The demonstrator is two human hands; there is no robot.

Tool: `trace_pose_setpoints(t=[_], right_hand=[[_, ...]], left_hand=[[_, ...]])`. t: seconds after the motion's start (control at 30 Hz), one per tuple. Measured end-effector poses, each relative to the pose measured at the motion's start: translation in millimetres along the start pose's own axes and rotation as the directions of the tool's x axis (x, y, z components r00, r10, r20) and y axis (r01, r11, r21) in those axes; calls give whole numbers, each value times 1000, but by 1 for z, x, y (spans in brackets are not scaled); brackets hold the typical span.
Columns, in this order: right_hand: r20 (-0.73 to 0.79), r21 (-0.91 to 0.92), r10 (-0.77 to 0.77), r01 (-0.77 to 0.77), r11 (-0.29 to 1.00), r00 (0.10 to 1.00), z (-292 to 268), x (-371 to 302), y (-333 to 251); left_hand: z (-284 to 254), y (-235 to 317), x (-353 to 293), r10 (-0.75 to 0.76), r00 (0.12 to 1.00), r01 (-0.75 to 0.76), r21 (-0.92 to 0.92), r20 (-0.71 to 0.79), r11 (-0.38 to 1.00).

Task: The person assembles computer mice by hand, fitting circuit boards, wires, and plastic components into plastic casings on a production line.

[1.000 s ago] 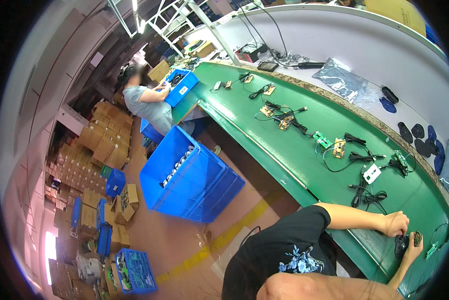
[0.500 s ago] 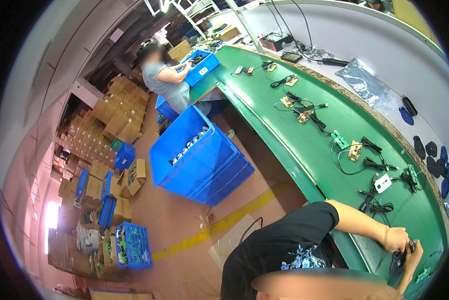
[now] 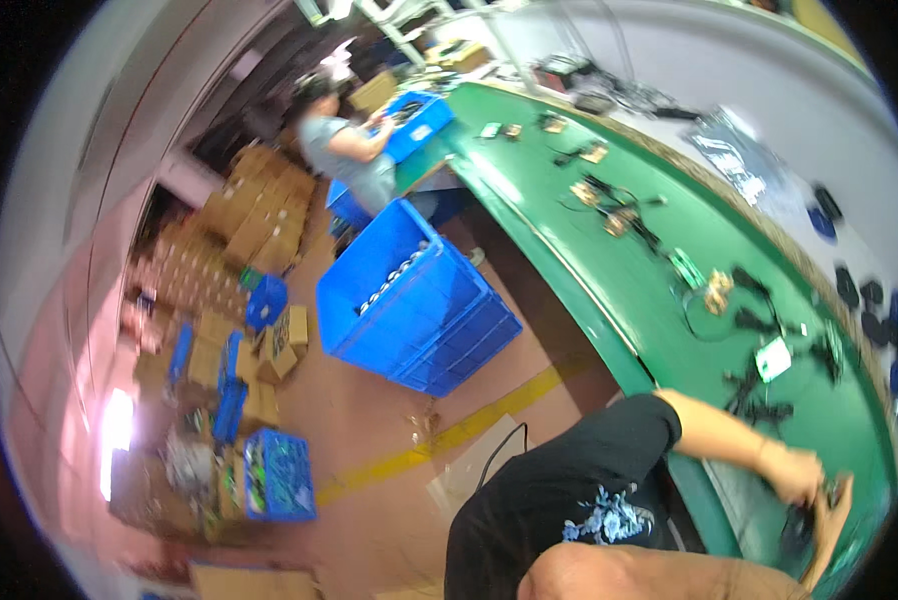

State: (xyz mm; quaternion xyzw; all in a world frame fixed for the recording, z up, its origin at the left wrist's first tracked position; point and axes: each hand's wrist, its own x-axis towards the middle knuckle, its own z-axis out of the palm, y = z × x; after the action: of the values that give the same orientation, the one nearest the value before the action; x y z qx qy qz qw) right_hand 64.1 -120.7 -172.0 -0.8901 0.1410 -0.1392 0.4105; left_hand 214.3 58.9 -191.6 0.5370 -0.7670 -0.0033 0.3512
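Over the near right end of the green workbench (image 3: 659, 255), my two hands are close together. My left hand (image 3: 795, 476), at the end of a black-sleeved arm, has its fingers curled in. Beside it, my right hand (image 3: 829, 520) grips a black rounded piece (image 3: 798, 528), its fingers raised around a small dark part. The picture is blurred, and what the left fingertips pinch cannot be made out. Farther up the bench lie a white plate (image 3: 772, 358), a green circuit board (image 3: 686, 268) and a yellowish board (image 3: 719, 292), with black cables (image 3: 766, 412) around them.
Left of the bench stands a large blue bin (image 3: 424, 310) with black-and-white items inside. Beyond it a person (image 3: 347, 150) works at a blue crate (image 3: 419, 125). Dark and blue flat pieces (image 3: 874, 330) lie on the right ledge. Cardboard boxes (image 3: 259, 210) are stacked far left.
The view has shifted slightly and blurred, moving the bin and the person rightward in the picture. Both hands stay together at the black piece.
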Motion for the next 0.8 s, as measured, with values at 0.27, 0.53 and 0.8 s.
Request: trace_pose_setpoints(t=[0.27,0.53,0.8], right_hand=[[153,211,82,-114,971,985,-15,-16,-118],[-23,99,31,-29,995,999,-30,-73,-104],[-132,-283,-322,276,919,937,-6,-89,-86]], left_hand=[[-106,15,14,-368,852,458,-190,373,868],[-85,24,54,-377,703,636,-297,603,712],[-83,30,58,-434,671,686,-282,601,671]])
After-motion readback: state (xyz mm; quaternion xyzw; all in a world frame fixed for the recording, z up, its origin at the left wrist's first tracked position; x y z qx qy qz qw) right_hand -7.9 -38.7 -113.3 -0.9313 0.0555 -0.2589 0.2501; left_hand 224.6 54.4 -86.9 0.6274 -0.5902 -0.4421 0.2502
